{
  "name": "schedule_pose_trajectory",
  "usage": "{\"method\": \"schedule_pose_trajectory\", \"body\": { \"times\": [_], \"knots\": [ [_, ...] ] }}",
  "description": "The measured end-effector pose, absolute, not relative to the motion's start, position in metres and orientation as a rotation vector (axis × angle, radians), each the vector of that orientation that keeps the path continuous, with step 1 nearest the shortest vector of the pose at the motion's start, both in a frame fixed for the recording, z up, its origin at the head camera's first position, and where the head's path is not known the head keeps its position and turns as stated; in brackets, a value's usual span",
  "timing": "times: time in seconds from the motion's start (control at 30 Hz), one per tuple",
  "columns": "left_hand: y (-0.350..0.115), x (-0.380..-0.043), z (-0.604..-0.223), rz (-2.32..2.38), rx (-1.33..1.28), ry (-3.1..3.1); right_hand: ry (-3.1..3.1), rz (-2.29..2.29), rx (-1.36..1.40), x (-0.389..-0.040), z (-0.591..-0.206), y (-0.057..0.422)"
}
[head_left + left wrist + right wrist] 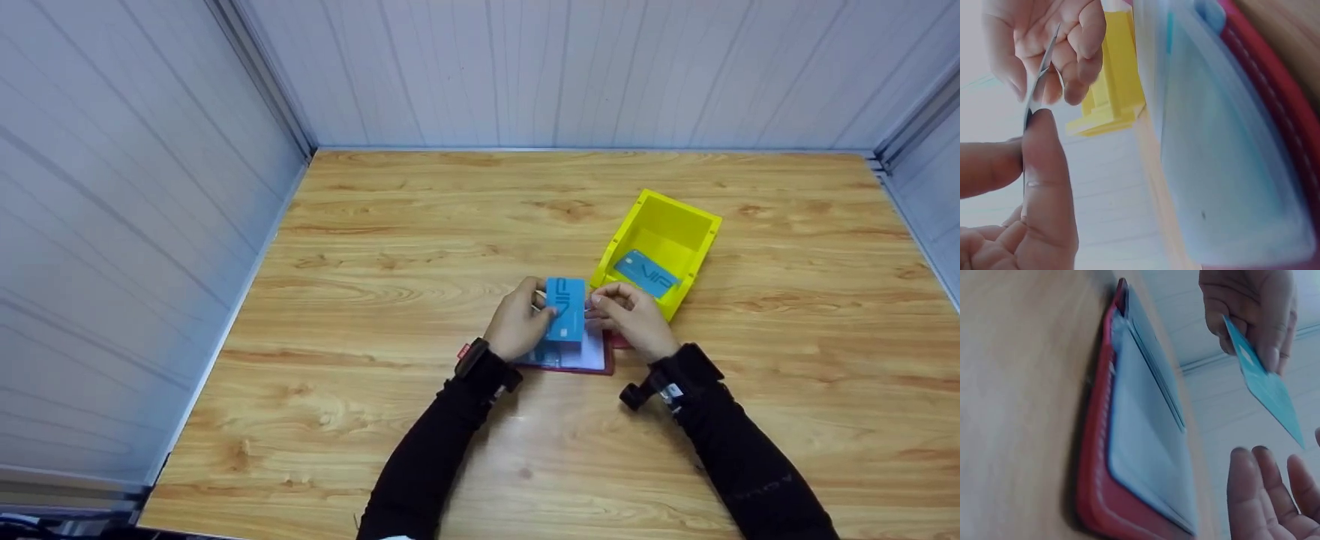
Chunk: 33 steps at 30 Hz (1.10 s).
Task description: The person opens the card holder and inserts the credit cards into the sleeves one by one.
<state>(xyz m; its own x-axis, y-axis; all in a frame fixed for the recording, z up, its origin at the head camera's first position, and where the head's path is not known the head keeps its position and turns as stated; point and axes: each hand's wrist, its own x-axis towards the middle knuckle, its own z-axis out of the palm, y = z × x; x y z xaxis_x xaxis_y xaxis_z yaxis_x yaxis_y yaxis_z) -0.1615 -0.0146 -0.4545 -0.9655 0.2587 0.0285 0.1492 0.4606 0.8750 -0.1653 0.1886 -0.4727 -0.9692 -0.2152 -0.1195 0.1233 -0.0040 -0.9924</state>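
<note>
Two sleeves (426, 454); left hand (517, 322) pinches one card (568, 304); bin (672, 222) holds second card (646, 273).

Open tabletop (375, 300) at left, yellow bin (669, 225) blocking ahead of right hand (637, 319)

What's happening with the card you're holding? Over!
Left grip: pinching blue VIP card above red-edged holder. Right grip: close beside card. Nothing seen in the way.

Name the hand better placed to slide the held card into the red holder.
Left, likely: the left hand pinches the blue card above the red holder, while the right hand appears empty.
</note>
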Motion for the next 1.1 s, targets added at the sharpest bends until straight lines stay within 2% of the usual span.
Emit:
{"method": "schedule_pose_trajectory", "body": {
  "times": [0.33,0.63,1.1],
  "knots": [
    [-0.03,-0.162,-0.456,1.445,0.314,2.585,2.604,-1.418,-0.432,-0.155,-0.454,0.198],
    [-0.034,-0.165,-0.458,1.38,0.303,2.579,2.798,-0.69,-0.584,-0.148,-0.462,0.195],
    [-0.036,-0.167,-0.464,1.306,0.342,2.567,2.788,-0.489,-0.507,-0.148,-0.462,0.185]
  ]
}}
